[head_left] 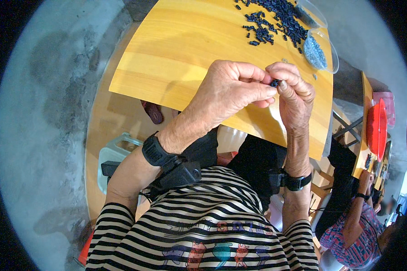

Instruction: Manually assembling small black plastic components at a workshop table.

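Left hand [233,88]: we pinch with thumb and forefinger nearly together
Small dark piece [275,83]: at our left fingertips, above the table [176,49]
Right hand [295,92]: fingers curled in, thumb tip at the piece; we cannot tell whether it grips
Dark pile [285,20]: loose pieces beyond our hands
Clear tub [315,53]: beside the pile, holding pale-blue bits

Pinches with left hand [233,88] and right hand [297,97], nearly fingertip to fingertip, off inward-slanting left forearm [124,178] and near-straight right forearm [297,156] in head view.
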Motion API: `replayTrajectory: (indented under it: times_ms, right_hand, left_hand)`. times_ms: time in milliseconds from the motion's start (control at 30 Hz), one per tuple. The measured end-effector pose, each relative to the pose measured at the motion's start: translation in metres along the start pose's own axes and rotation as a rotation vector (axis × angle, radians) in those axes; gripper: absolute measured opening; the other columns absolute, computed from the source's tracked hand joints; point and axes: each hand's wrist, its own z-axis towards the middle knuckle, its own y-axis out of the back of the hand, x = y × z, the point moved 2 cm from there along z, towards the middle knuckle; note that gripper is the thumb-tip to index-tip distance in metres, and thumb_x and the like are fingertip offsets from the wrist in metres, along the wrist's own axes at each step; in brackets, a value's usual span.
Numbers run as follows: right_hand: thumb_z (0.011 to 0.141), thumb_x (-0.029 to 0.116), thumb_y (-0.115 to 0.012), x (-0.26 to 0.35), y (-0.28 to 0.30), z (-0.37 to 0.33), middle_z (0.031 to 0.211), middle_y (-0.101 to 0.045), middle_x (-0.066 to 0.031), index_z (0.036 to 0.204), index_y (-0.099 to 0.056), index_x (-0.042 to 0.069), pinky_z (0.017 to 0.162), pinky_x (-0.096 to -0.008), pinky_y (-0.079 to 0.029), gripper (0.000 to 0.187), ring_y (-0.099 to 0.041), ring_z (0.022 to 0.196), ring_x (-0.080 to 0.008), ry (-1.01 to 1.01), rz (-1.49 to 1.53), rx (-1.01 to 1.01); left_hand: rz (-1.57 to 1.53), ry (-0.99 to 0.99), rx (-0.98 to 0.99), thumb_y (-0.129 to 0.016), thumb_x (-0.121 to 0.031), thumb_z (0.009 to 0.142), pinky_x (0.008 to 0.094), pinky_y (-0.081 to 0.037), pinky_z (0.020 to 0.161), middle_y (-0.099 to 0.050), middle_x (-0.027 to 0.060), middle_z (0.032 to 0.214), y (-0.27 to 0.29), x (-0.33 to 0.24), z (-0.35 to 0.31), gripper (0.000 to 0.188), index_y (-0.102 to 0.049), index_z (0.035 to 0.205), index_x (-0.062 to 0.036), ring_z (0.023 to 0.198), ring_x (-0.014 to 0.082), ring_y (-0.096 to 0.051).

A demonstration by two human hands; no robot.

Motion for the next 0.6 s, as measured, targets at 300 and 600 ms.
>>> replayTrajectory:
  times_ms: [300, 600]
  right_hand:
    - [0.084, 0.008, -0.061, -0.002, 0.001, -0.001, 0.108, -0.061, -0.0126, 0.099, -0.068, 0.004, 0.088, -0.0315, -0.044, 0.017, -0.056, 0.102, -0.02, -0.026, -0.027, 0.027]
    - [0.085, 0.007, -0.059, -0.005, 0.002, -0.003, 0.113, -0.06, -0.0126, 0.103, -0.067, 0.005, 0.09, -0.031, -0.043, 0.021, -0.055, 0.106, -0.0206, -0.101, -0.151, 0.004]
  left_hand:
    - [0.069, -0.066, -0.011, -0.067, -0.008, 0.081, 0.0206, -0.052, 0.061, -0.067, 0.008, 0.078, 0.003, 0.012, 0.013, 0.016, -0.066, 0.092, 0.0032, 0.068, 0.0108, -0.063]
    - [0.111, -0.12, -0.064, -0.069, -0.009, 0.079, 0.0209, -0.051, 0.056, -0.066, 0.0069, 0.071, 0.009, 0.033, 0.027, 0.012, -0.068, 0.083, 0.0023, 0.062, 0.01, -0.062]
